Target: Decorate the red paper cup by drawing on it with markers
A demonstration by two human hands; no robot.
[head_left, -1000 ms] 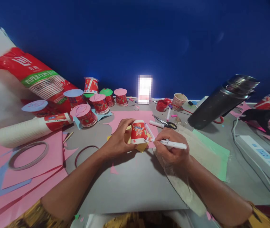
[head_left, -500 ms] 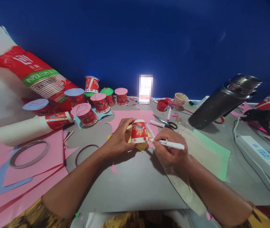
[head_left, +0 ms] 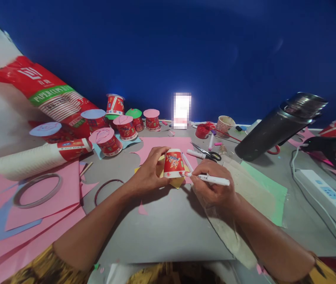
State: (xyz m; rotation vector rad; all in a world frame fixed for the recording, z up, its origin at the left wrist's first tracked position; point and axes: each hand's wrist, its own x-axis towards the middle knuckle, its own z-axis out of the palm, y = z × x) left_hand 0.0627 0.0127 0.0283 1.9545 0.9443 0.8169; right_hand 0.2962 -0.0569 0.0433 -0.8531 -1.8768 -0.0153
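Observation:
A red and white paper cup (head_left: 173, 162) with a printed figure is gripped from its left side by my left hand (head_left: 151, 169), thumb low and fingers behind. My right hand (head_left: 213, 179) closes around a white marker pen (head_left: 215, 180). The pen's red tip meets the lower right part of the cup, near the white band. Under the cup lie yellow paper (head_left: 177, 183) and a pink sheet (head_left: 156, 144). Just beyond my right hand are another white marker (head_left: 195, 154) and black-handled scissors (head_left: 212, 156).
Several paper cups with round paper tops (head_left: 105, 142) stand at the left, beside a stack of cups (head_left: 38, 159) and a tape ring (head_left: 38, 191). On the right are a black flask (head_left: 274, 130), a green sheet (head_left: 277, 197) and a power strip (head_left: 330, 195). A bright blurred screen (head_left: 181, 110) stands behind.
Hands, cup and marker hold nearly the same places, the pen tip still at the cup's lower edge. The view has shifted very slightly.

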